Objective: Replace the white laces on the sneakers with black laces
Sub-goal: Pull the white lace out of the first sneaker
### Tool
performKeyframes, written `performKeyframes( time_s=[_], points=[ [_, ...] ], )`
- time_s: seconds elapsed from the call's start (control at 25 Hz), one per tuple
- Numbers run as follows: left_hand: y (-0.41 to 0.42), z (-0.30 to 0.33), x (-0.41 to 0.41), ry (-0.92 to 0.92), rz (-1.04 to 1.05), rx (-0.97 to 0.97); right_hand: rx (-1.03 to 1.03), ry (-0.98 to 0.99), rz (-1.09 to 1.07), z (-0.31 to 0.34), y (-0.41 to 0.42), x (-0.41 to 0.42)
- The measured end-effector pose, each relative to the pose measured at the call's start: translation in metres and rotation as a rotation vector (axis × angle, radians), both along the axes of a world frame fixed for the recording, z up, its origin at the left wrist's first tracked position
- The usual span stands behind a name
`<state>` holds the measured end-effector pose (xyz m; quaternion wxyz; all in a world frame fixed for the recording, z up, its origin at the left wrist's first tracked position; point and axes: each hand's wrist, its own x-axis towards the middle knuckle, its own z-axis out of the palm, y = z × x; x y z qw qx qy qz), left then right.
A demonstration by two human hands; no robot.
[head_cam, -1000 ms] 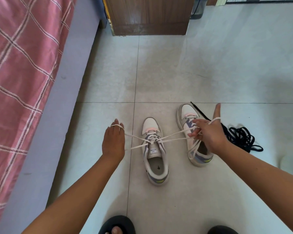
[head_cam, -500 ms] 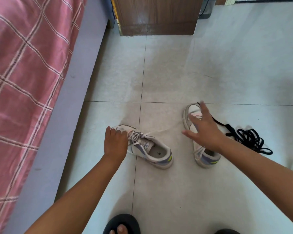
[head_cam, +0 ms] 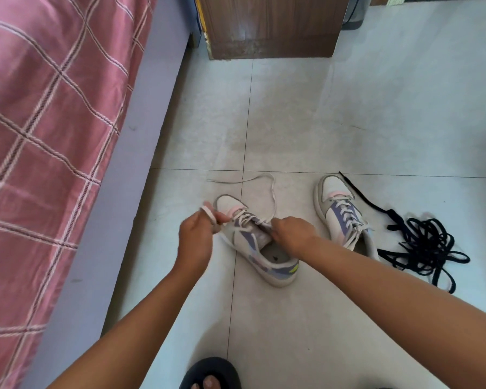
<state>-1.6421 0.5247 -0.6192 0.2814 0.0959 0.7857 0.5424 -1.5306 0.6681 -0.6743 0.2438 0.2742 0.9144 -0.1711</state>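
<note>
Two white, purple and pink sneakers lie on the tiled floor. The left sneaker [head_cam: 260,254] is turned at an angle with its toe toward the bed. My left hand [head_cam: 194,234] pinches a loop of its white lace [head_cam: 271,196] beside the toe. My right hand [head_cam: 292,234] grips the shoe at its tongue and upper eyelets. A loose end of the white lace trails across the floor beyond the shoe. The right sneaker [head_cam: 338,214] stands apart, still laced in white. A tangle of black laces [head_cam: 421,242] lies right of it.
A bed with a pink checked cover [head_cam: 48,122] and a lilac side panel runs along the left. A wooden cabinet [head_cam: 272,26] stands at the back. My foot in a dark slipper [head_cam: 211,373] shows at the bottom edge.
The left sneaker stays swung toward the bed. My right hand has crossed from the right sneaker to the left one. My left hand has lifted a lace loop, and a lace end now lies beyond the shoe.
</note>
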Motion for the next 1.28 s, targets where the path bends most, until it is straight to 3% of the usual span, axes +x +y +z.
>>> performKeyframes(
  time_s=[0.08,0.24,0.32,0.36,0.52,0.6,0.72,0.92,1.08,1.12,1.2,1.28],
  points=[
    [-0.002,0.001,-0.012,-0.114,-0.007,0.037,0.051,-0.015,-0.016,0.002,0.008,0.007],
    [-0.018,-0.037,-0.016,-0.050,-0.425,-0.513,0.058,-0.048,-0.004,0.002,0.020,0.019],
    [-0.024,-0.052,-0.014,0.006,-0.506,-0.747,0.068,-0.044,0.004,0.001,0.023,0.024],
    [-0.023,-0.055,-0.013,0.079,-0.510,-0.773,0.076,-0.037,0.018,0.000,0.023,0.028],
    [0.008,-0.050,0.004,0.347,-0.546,-0.531,0.070,-0.008,0.044,-0.003,0.022,0.036],
    [0.029,-0.050,0.016,0.389,-0.600,-0.557,0.065,0.011,0.027,-0.004,0.022,0.038],
    [0.053,-0.058,0.028,0.355,-0.650,-0.698,0.062,0.017,0.013,-0.003,0.019,0.040],
    [0.067,-0.068,0.030,0.189,-0.540,-0.702,0.059,0.021,0.003,-0.002,0.012,0.046],
    [0.071,-0.072,0.028,0.203,-0.625,-0.686,0.050,-0.002,-0.020,0.000,0.008,0.048],
    [0.071,-0.068,0.028,0.268,-0.686,-0.677,0.040,-0.015,-0.037,0.001,0.006,0.050],
    [0.068,-0.059,0.025,0.572,-0.759,-0.617,0.012,-0.021,-0.082,0.002,0.003,0.057],
    [0.066,-0.056,0.014,0.597,-0.791,-0.635,-0.014,-0.012,-0.133,0.003,-0.001,0.063]
  ],
)
